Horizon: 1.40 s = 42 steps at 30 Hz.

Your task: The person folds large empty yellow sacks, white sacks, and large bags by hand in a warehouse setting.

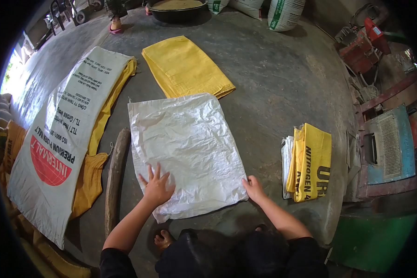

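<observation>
A wrinkled white woven sack (185, 153) lies flat on the floor in front of me. My left hand (157, 189) rests on its lower left part, fingers spread and palm down. At the sack's lower right edge is my right hand (252, 188), pinching the border between thumb and fingers; some of those fingers are hidden. Just beyond the sack's top edge lies a folded yellow sack (185, 67). To my right is a folded bundle of yellow sacks (312, 162) with black print, with white folded material (287, 162) along its left side.
A printed white malt sack (65, 134) lies at the left over yellow sacks (90, 180), beside a wooden pole (117, 180). A dark basin (178, 13) and filled sacks (286, 14) stand at the back. Red and blue machinery (389, 146) lines the right side.
</observation>
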Each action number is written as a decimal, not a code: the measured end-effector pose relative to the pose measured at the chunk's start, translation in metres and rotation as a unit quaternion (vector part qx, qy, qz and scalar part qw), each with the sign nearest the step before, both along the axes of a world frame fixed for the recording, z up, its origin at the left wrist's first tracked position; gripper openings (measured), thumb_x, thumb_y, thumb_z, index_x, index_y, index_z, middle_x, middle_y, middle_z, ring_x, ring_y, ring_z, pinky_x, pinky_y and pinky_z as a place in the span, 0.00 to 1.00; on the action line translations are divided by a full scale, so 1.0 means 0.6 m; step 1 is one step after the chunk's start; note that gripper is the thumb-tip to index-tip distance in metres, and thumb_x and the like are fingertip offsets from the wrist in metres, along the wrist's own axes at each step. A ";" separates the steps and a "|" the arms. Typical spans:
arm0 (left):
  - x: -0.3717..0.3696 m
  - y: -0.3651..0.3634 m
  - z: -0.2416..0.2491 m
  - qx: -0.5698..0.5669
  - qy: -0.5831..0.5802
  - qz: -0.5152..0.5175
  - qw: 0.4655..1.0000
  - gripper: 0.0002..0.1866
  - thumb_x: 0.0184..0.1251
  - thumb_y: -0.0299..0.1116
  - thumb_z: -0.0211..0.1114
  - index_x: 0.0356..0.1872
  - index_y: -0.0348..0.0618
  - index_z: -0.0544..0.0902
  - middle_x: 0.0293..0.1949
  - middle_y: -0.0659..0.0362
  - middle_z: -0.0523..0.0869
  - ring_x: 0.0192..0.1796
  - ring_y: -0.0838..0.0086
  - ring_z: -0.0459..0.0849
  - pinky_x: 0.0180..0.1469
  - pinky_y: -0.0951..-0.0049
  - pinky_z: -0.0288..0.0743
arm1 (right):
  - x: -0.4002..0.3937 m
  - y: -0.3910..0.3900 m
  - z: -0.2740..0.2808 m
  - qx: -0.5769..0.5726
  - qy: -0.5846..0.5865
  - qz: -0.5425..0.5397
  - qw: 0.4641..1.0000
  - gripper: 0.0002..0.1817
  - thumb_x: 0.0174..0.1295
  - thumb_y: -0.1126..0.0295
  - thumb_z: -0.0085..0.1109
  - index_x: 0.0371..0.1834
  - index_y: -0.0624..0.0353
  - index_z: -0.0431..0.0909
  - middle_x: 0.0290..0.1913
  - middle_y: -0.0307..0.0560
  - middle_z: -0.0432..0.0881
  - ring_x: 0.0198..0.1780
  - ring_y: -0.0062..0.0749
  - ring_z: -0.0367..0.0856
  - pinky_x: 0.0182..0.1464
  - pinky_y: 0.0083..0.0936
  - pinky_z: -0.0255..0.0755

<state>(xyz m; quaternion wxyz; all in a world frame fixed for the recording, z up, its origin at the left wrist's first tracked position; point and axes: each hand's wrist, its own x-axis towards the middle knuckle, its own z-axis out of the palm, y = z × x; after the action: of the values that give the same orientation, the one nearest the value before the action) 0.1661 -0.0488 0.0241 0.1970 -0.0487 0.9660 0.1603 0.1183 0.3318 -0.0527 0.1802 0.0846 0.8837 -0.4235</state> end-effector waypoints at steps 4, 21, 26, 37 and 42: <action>-0.074 0.101 0.013 -0.073 0.063 0.024 0.995 0.38 0.52 0.55 0.62 0.64 0.49 0.69 0.72 0.41 0.43 0.71 0.33 0.32 0.60 0.23 0.29 | 0.045 0.005 -0.031 -0.065 -0.095 0.040 0.993 0.23 0.59 0.58 0.62 0.47 0.67 0.73 0.42 0.48 0.81 0.43 0.27 0.78 0.46 0.27 0.72; 0.029 0.144 -0.136 0.001 0.080 -0.175 0.981 0.41 0.57 0.64 0.54 0.70 0.58 0.58 0.72 0.60 0.56 0.72 0.68 0.55 0.67 0.41 0.46 | 0.066 -0.044 -0.011 -0.120 -0.140 -0.002 0.983 0.18 0.55 0.64 0.66 0.38 0.69 0.72 0.27 0.45 0.80 0.20 0.21 0.76 0.18 0.20 0.70; 0.016 0.019 -0.105 -0.116 0.033 -0.033 0.992 0.40 0.59 0.61 0.54 0.70 0.57 0.56 0.72 0.59 0.53 0.74 0.63 0.48 0.68 0.39 0.38 | 0.046 -0.040 0.005 -0.087 -0.117 0.001 0.989 0.17 0.55 0.64 0.66 0.35 0.67 0.73 0.24 0.45 0.78 0.17 0.22 0.74 0.17 0.22 0.68; -0.018 -0.047 -0.110 -0.041 0.098 0.244 0.964 0.28 0.61 0.43 0.60 0.63 0.49 0.67 0.71 0.53 0.56 0.74 0.54 0.47 0.64 0.29 0.35 | 0.028 0.003 -0.054 -0.056 0.001 0.029 0.998 0.20 0.55 0.57 0.63 0.26 0.67 0.72 0.23 0.58 0.75 0.26 0.40 0.74 0.31 0.35 0.66; -0.110 0.065 -0.032 -0.076 0.197 0.158 0.964 0.28 0.60 0.46 0.60 0.63 0.59 0.68 0.72 0.53 0.52 0.74 0.50 0.43 0.62 0.26 0.35 | 0.027 0.009 -0.034 -0.047 -0.061 0.086 0.993 0.21 0.54 0.57 0.65 0.33 0.68 0.77 0.27 0.51 0.80 0.28 0.28 0.76 0.33 0.30 0.69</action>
<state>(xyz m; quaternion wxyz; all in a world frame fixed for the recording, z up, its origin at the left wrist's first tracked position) 0.0999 -0.0100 0.0050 -0.0297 -0.1833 0.9751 0.1216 0.1344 0.3373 -0.0733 0.2732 0.0250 0.8543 -0.4416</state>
